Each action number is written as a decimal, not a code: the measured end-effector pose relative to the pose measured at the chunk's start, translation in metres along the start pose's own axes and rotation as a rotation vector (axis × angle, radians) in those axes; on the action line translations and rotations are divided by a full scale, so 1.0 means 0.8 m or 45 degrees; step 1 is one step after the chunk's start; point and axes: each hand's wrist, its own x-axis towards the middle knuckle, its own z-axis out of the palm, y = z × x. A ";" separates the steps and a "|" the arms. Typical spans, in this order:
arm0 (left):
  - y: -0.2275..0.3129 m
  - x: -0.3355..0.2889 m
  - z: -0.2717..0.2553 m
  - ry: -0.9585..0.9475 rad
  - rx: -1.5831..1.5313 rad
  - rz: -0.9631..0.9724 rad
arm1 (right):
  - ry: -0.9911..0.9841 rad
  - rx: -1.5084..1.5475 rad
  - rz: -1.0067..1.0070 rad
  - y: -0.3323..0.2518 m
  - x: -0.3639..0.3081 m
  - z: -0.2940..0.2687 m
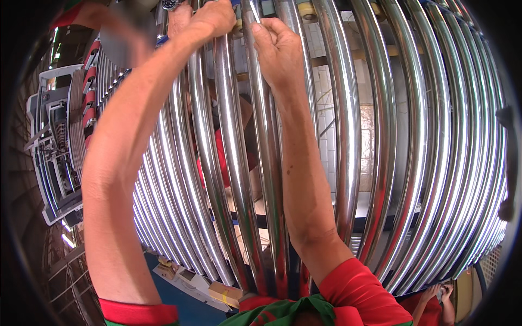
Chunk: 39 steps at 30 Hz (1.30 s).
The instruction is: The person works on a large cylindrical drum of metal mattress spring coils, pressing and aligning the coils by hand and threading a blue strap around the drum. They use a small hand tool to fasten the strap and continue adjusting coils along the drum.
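Observation:
Both my arms stretch forward over a row of shiny metal rollers [266,163]. My left hand [216,19] is closed at the far ends of the rollers, its fingers curled down; whatever they hold is hidden. Just right of it, my right hand [280,49] is closed over one roller, thumb and fingers drawn together. If anything is in that pinch, it is too small to make out. Small pale wheels [307,11] show between the roller ends by my hands. Beside my left hand is another hand [179,20], with a wristwatch [171,4] near it.
A blurred arm in a red sleeve [68,13] reaches in at far left. Through the gaps between rollers, a person in red [215,163] shows below. A grey-framed machine [57,141] stands left. A cardboard box [225,293] lies near, and another person's hands [437,296] are lower right.

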 end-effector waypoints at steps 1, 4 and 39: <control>0.006 -0.002 -0.008 0.034 0.009 0.015 | 0.012 -0.023 -0.013 0.001 0.001 0.000; 0.035 -0.010 -0.044 -0.162 -0.102 -0.130 | 0.030 -0.027 -0.028 0.001 0.001 0.002; -0.034 0.010 -0.039 -0.643 -0.172 0.095 | 0.123 0.137 0.169 -0.021 0.007 -0.016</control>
